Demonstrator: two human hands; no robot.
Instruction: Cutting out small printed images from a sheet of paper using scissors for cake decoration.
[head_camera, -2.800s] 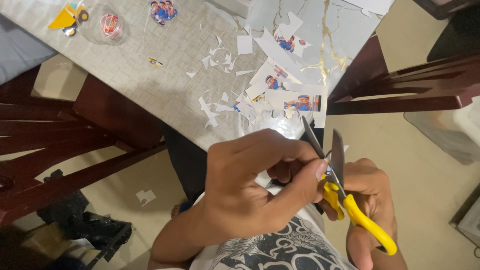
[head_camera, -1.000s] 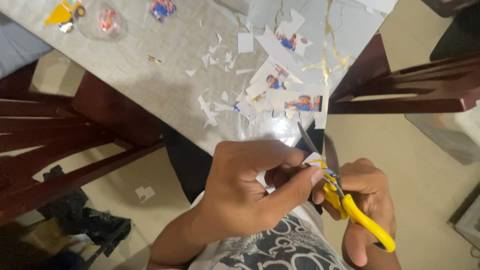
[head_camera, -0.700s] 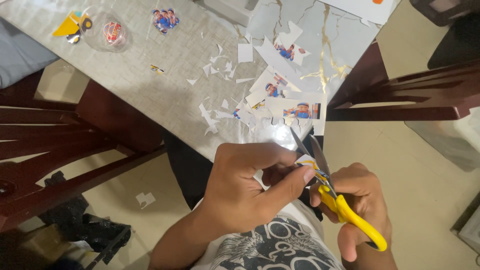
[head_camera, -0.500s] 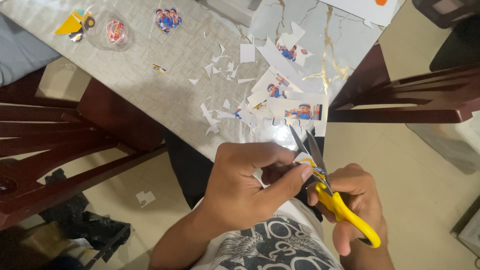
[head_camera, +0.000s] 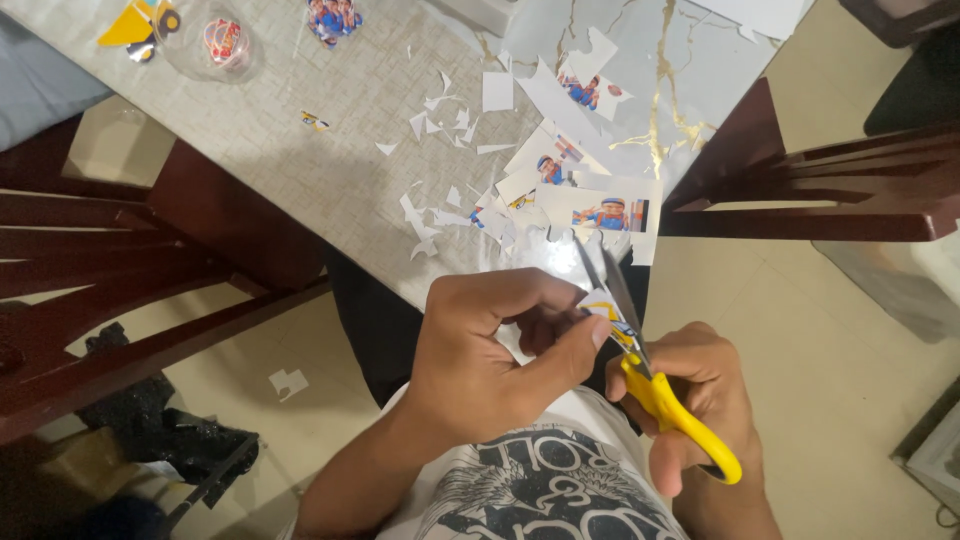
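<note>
Scissors (head_camera: 655, 375), one cutout (head_camera: 603, 305), two hands.

Marbled table (head_camera: 330, 170), dark wooden chairs (head_camera: 820, 190), beige tiled floor (head_camera: 830, 360)

Single head view, looks steeply down from above the person's chest, close on both hands (head_camera: 480, 370) and scissors (head_camera: 650, 375). Table (head_camera: 330, 170) edge fills the top, chairs (head_camera: 150, 290) at either side, floor below (no second view to overlap).
</note>
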